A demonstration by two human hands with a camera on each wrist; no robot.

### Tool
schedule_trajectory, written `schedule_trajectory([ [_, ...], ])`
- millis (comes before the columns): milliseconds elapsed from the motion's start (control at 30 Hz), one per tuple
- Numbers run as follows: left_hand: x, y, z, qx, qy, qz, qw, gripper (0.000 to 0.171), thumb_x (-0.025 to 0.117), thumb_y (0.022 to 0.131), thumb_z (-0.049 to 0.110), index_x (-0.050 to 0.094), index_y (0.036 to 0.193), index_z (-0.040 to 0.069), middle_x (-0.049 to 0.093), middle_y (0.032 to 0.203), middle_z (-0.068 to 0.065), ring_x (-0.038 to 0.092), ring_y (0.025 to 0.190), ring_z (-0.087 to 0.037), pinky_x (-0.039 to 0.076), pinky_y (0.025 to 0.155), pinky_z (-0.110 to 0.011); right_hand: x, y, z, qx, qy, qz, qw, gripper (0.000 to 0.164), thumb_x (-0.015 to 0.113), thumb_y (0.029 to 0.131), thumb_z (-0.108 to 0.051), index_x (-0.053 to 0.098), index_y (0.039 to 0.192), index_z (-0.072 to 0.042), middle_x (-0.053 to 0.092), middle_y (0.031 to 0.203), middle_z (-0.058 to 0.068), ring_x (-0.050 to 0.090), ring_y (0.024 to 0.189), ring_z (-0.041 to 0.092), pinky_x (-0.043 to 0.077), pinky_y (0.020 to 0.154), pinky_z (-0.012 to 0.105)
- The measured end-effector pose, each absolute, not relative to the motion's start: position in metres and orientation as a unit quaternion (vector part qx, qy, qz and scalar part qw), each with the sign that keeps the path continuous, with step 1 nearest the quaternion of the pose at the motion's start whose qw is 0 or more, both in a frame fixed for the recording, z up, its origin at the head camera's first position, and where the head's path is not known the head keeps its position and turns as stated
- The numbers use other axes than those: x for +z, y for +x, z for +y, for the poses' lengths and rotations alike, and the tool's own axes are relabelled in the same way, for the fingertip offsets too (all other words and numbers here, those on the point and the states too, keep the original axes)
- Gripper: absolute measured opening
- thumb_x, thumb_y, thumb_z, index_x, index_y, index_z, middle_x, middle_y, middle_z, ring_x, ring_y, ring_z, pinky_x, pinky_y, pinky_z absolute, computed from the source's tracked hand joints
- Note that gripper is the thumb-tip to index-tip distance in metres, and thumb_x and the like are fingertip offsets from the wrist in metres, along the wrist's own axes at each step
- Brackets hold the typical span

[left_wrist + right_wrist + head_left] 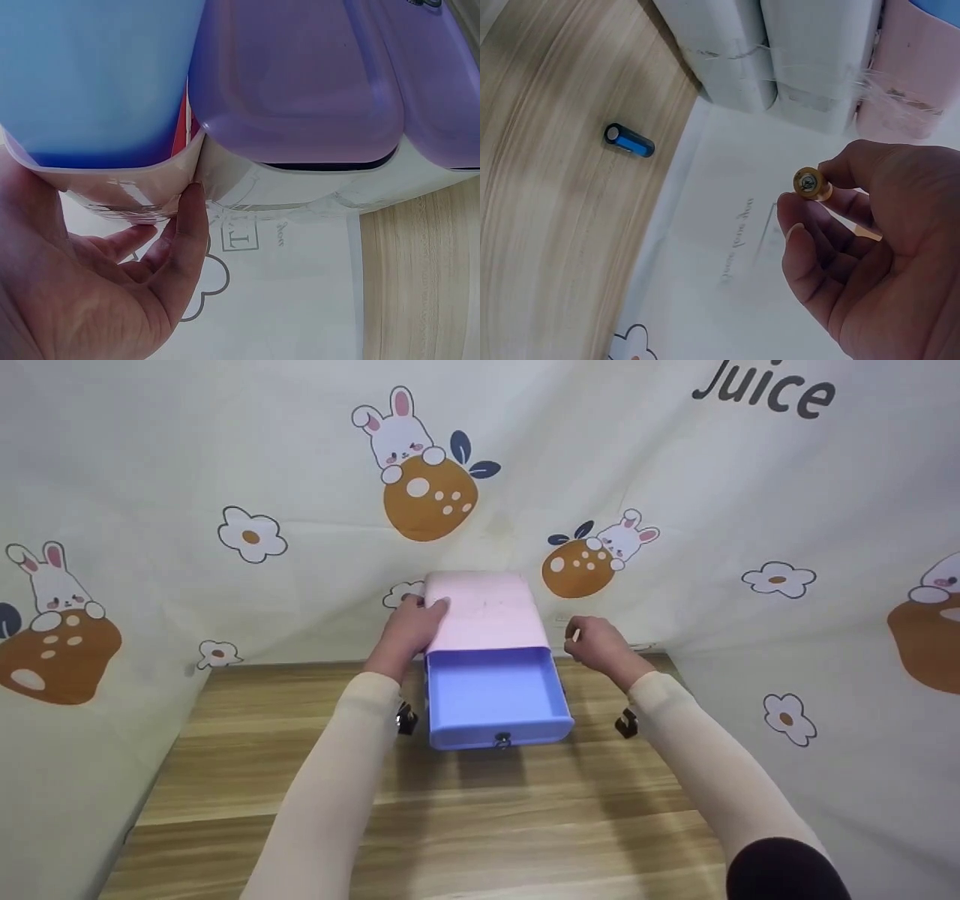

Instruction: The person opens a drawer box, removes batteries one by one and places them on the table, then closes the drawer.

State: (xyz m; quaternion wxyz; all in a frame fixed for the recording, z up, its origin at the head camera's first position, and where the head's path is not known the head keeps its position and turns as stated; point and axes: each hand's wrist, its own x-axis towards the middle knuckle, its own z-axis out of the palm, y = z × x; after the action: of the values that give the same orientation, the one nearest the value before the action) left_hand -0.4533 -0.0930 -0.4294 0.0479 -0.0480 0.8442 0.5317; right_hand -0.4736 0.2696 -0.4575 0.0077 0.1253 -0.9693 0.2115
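Note:
A small stacked drawer unit has a pink top casing [484, 611], and its blue top drawer [465, 737] is pulled out with nothing inside. My left hand [411, 631] grips the casing's left side, thumb on top and fingers along the side. In the left wrist view, closed lower drawers [300, 82] sit below the blue one, and a red strip [181, 127] shows in the gap. To the right of the unit, my right hand [602, 643] pinches a battery with a gold end [808, 182] between thumb and fingertips.
A blue and black battery [630, 141] lies on the wood-grain tabletop [247, 780], right of the unit. Behind and at both sides hangs a pale cloth [315, 457] printed with rabbits and flowers. A small ring pull [503, 740] is on the drawer front.

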Motion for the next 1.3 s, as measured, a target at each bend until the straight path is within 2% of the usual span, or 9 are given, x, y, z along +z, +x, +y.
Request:
schedule_trajectory([
  [333,-0.431,-0.455,-0.093,0.521,-0.043,0.852,0.041,0.084,0.055,0.109,0.06,0.038,0.166,-0.001,0.049,0.164,-0.025,0.055,0.142,-0.036,0.048,0.117,-0.05,-0.469,-0.478,0.271,0.202,0.128,-0.97,0.036,0.019,0.066,0.097,-0.012,0.071,0.112,-0.003,0.072,0.078,0.006,0.064,0.064,0.02,0.05,0.063,0.039],
  [600,-0.43,-0.456,-0.092,0.516,-0.042,0.855,0.04,0.084,0.053,0.11,0.06,0.038,0.166,-0.001,0.048,0.165,-0.026,0.053,0.145,-0.039,0.046,0.119,-0.051,-0.474,-0.479,0.267,0.208,0.102,-0.973,0.015,0.02,0.066,0.098,-0.013,0.071,0.116,-0.005,0.073,0.086,0.008,0.064,0.071,0.022,0.05,0.062,0.037],
  [900,-0.431,-0.455,-0.092,0.521,-0.047,0.851,0.044,0.084,0.054,0.11,0.06,0.038,0.167,0.0,0.048,0.165,-0.025,0.054,0.145,-0.037,0.047,0.118,-0.051,-0.479,-0.48,0.266,0.205,0.083,-0.975,-0.015,0.019,0.066,0.101,-0.015,0.07,0.117,-0.006,0.074,0.088,0.008,0.067,0.072,0.023,0.052,0.062,0.037],
  [1100,-0.428,-0.454,-0.092,0.526,-0.05,0.848,0.046,0.084,0.054,0.11,0.06,0.038,0.167,0.001,0.049,0.165,-0.025,0.055,0.143,-0.037,0.049,0.116,-0.051,-0.482,-0.478,0.267,0.212,0.089,-0.973,-0.007,0.018,0.065,0.102,-0.014,0.07,0.116,-0.005,0.074,0.087,0.009,0.067,0.072,0.023,0.053,0.063,0.039],
  [1300,-0.429,-0.453,-0.093,0.526,-0.048,0.848,0.047,0.082,0.055,0.109,0.06,0.041,0.164,0.001,0.051,0.163,-0.023,0.056,0.14,-0.035,0.05,0.114,-0.049,-0.491,-0.478,0.269,0.204,0.099,-0.974,0.009,0.018,0.062,0.101,-0.013,0.07,0.114,-0.003,0.074,0.08,0.007,0.068,0.069,0.022,0.052,0.063,0.039],
])
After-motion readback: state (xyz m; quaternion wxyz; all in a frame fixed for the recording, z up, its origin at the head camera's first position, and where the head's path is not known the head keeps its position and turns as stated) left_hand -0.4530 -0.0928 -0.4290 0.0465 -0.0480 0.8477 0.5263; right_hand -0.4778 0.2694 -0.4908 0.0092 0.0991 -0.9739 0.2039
